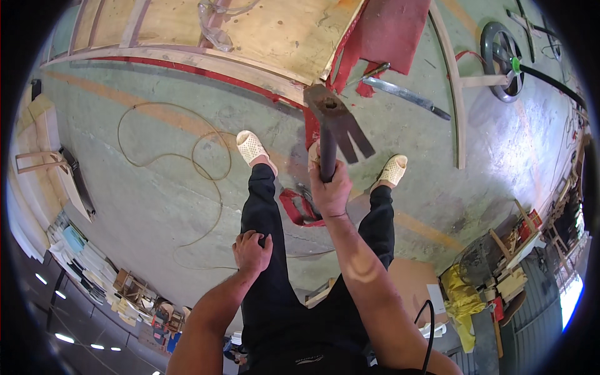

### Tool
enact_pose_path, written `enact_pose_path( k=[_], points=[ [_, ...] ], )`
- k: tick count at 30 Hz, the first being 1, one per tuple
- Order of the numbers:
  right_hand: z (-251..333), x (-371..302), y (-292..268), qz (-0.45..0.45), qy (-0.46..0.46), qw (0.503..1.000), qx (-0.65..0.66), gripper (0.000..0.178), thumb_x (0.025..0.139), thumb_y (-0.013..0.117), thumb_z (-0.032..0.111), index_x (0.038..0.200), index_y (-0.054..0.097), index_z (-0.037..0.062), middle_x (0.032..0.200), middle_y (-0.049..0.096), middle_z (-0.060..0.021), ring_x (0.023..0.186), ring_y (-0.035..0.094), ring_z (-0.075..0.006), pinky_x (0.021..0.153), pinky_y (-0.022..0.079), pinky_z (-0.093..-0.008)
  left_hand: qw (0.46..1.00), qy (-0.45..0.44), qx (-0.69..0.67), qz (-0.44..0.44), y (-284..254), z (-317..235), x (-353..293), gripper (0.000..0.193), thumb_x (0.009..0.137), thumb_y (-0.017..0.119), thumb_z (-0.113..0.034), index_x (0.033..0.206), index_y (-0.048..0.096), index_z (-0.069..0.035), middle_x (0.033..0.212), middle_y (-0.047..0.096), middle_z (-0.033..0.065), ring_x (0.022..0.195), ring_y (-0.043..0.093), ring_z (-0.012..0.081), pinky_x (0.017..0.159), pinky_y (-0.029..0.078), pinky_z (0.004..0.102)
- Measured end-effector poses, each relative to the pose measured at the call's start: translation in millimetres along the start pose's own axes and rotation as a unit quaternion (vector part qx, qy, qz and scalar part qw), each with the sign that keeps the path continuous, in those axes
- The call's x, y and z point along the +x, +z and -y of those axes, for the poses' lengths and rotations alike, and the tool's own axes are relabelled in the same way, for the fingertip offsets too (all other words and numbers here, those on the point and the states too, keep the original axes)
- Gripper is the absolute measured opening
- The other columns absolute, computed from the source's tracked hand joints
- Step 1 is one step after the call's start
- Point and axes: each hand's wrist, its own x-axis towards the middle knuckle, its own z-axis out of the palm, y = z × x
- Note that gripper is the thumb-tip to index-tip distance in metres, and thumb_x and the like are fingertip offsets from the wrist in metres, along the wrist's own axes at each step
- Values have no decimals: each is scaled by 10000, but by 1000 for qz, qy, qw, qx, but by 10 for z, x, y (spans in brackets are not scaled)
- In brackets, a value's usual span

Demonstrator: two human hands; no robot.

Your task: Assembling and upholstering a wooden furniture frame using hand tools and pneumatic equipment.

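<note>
My right hand (pixel 332 190) is wrapped round the dark handle of a claw hammer (pixel 327 147), held up in front of me. Its rusty head, claw pointing down to the right, overlaps the corner of a wooden frame (pixel 250 65) with pale board and red cloth (pixel 187 67) along its edge. My left hand (pixel 252 252) rests on my left trouser leg near the knee, fingers curled in; whatever lies inside them is hidden. Beyond the hammer, a long flat blade with a dark handle (pixel 406 97) lies on the floor, beside a thin pointed tool (pixel 373 72).
A thin hose (pixel 150 164) loops over the floor at left. A red strap-like piece (pixel 294 209) lies between my feet. To the right stand a wooden bar (pixel 459 119) and a wheel (pixel 500 62). Red sheet material (pixel 397 31) hangs at the frame's corner. Cardboard (pixel 412 281) lies behind my right leg.
</note>
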Motion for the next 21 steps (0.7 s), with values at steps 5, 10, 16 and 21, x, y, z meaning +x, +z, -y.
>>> enact_pose_path(
  k=[5,10,16,21],
  points=[
    [-109,-16,22,-12,-56,998,-16,389,854,814,235,1110,622,14,898,724,-179,805,740,-339,749,564,-400,996,-15,-92,-13,-79,-196,205,379,974,633,-410,1065,739,-58,1176,699,112,1101,642,291,984,490,436],
    [-64,112,-82,36,9,999,8,369,863,812,192,1130,629,13,967,753,-148,847,750,-284,770,568,-384,664,-143,-712,176,-243,-1559,1022,621,1065,430,-575,1287,624,-29,1156,691,93,1035,676,197,900,531,283],
    [-107,213,-203,23,-1,1000,14,411,847,830,267,1108,641,11,991,726,-225,930,737,-377,835,569,-422,428,-59,-870,238,-182,-2328,1368,564,1073,375,-596,1253,596,-109,1073,659,49,973,658,181,863,561,328],
    [-251,339,-442,48,-46,998,15,376,882,800,192,1179,648,18,1082,746,-163,960,748,-307,857,571,-380,424,14,-876,228,-49,-2523,1292,552,1088,328,-572,1343,587,-155,1145,670,84,1062,668,220,938,551,353]
  ],
)
